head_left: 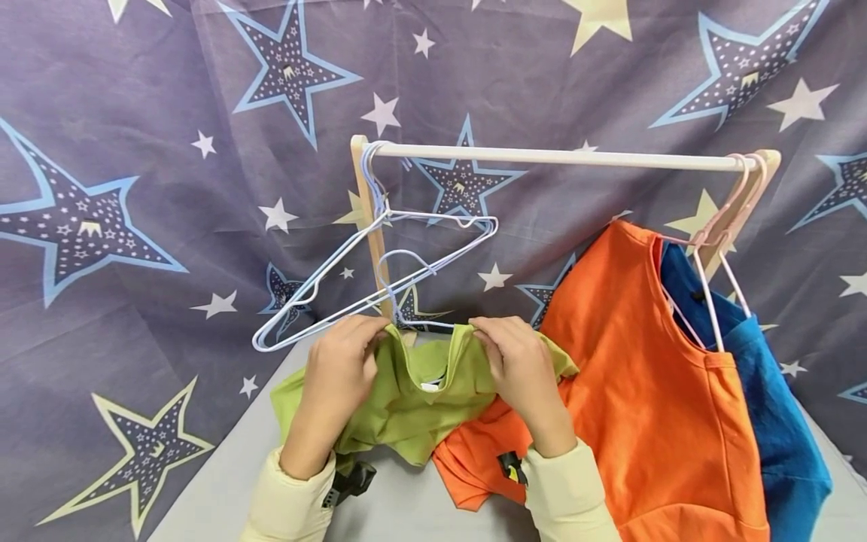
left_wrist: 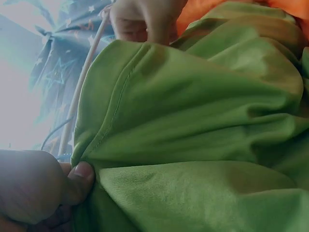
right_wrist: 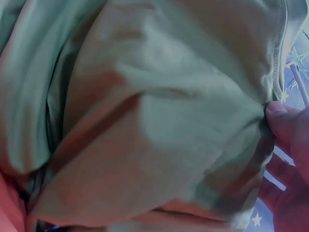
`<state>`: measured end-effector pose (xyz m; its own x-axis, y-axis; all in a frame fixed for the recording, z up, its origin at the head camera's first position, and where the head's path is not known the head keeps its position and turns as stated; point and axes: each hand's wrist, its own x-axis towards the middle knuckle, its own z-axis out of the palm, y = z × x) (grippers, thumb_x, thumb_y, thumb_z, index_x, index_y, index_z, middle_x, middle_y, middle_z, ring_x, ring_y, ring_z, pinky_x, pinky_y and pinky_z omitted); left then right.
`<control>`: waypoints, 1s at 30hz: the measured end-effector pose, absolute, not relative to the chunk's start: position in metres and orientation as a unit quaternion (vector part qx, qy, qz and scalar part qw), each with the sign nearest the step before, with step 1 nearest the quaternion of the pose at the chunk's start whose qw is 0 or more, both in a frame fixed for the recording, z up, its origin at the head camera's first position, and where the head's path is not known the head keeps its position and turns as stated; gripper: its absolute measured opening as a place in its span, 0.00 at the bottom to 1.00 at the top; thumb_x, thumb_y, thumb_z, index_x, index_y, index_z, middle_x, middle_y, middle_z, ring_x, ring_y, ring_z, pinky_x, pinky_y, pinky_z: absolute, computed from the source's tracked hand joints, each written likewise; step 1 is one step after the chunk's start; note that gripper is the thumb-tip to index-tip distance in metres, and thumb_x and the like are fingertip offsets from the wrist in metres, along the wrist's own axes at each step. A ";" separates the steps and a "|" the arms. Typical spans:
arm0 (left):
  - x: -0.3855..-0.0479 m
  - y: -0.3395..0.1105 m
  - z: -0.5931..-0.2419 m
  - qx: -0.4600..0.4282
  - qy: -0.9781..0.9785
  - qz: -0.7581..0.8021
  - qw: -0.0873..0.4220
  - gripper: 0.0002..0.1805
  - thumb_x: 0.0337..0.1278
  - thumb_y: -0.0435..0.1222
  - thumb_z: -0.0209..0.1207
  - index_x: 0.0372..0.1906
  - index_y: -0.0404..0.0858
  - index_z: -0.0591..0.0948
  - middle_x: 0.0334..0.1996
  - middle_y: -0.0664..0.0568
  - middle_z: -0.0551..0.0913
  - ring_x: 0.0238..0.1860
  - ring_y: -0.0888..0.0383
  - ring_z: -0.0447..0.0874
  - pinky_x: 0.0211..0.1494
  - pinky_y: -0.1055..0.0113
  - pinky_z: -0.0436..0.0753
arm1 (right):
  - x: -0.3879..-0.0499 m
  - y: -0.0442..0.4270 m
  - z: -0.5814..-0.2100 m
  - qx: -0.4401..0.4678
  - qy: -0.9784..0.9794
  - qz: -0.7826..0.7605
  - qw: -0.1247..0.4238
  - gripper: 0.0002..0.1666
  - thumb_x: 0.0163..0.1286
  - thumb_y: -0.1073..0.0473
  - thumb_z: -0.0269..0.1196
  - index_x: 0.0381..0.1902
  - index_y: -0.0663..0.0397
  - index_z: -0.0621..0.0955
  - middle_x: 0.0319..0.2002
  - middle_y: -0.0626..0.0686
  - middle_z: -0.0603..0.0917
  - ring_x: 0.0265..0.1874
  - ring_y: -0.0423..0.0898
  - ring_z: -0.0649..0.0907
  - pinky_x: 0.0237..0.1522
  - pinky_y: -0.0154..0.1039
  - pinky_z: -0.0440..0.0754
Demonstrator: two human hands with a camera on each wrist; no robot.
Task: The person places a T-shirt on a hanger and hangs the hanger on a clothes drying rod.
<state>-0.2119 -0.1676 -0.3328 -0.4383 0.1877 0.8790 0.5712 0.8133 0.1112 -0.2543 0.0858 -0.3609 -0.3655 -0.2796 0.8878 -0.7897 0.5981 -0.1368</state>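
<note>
A light green shirt point(head_left: 393, 425) is held up by its neckline over the table. My left hand point(head_left: 342, 369) pinches the left side of the collar between thumb and fingers; in the left wrist view the thumb presses on the cloth near a stitched hem. On the other side, my right hand point(head_left: 520, 365) pinches the collar's right side. Between the hands, a pale blue hanger point(head_left: 433, 324) shows at the neck opening, its hook standing above the collar. The hanger's lower part is hidden by the shirt, and whether the fingers also touch it I cannot tell.
A clothes rack with a white rod point(head_left: 542, 155) stands behind. White and blue hangers point(head_left: 318, 293) hang at its left end. An orange garment point(head_left: 650, 421) and a blue garment point(head_left: 786, 421) hang on pink hangers at the right. Orange cloth point(head_left: 474, 459) lies on the grey table point(head_left: 400, 504).
</note>
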 end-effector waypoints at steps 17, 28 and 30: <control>-0.213 -0.184 -0.329 -0.215 -0.823 -0.213 0.481 0.07 0.56 0.22 0.65 0.36 0.32 0.88 0.32 0.45 0.88 0.35 0.44 0.86 0.41 0.48 0.84 | -0.253 0.129 -0.351 0.311 -0.793 0.286 0.439 0.14 0.60 0.73 0.73 0.44 0.63 0.87 0.43 0.55 0.87 0.45 0.55 0.82 0.49 0.47 0.79; -0.211 -0.197 -0.326 -0.200 -0.829 -0.210 0.479 0.08 0.56 0.22 0.64 0.38 0.34 0.89 0.32 0.46 0.89 0.35 0.45 0.88 0.41 0.48 0.84 | -0.268 0.136 -0.366 0.283 -0.795 0.311 0.436 0.16 0.60 0.73 0.73 0.47 0.62 0.87 0.42 0.57 0.88 0.42 0.54 0.86 0.46 0.48 0.84; -0.211 -0.197 -0.326 -0.201 -0.829 -0.211 0.477 0.08 0.56 0.22 0.64 0.38 0.34 0.89 0.32 0.46 0.89 0.35 0.45 0.88 0.41 0.48 0.84 | -0.270 0.136 -0.369 0.284 -0.790 0.323 0.437 0.18 0.59 0.73 0.74 0.48 0.63 0.86 0.41 0.58 0.88 0.41 0.53 0.86 0.44 0.46 0.83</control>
